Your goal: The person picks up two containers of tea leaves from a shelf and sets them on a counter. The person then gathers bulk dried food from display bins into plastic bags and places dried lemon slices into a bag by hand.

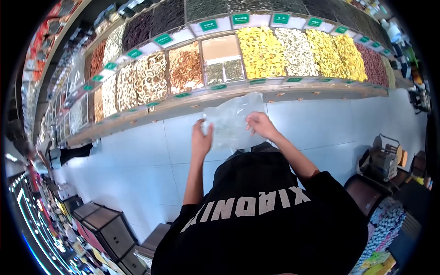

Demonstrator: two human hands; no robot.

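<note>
A clear plastic bag hangs in front of my body, over the pale floor. My right hand has its fingers bent and pinched at the bag's right side. Beside the bag's left edge is my left hand, thumb and fingers apart; its fingertips are close to the plastic, and whether they touch it is hard to tell. Nothing distinct shows inside the bag.
Beyond the bag runs a wooden display counter with bins of dried goods, including yellow pieces, ring-shaped slices and reddish-brown pieces. Dark-framed cabinets stand behind me at left, a metal-framed cart at right.
</note>
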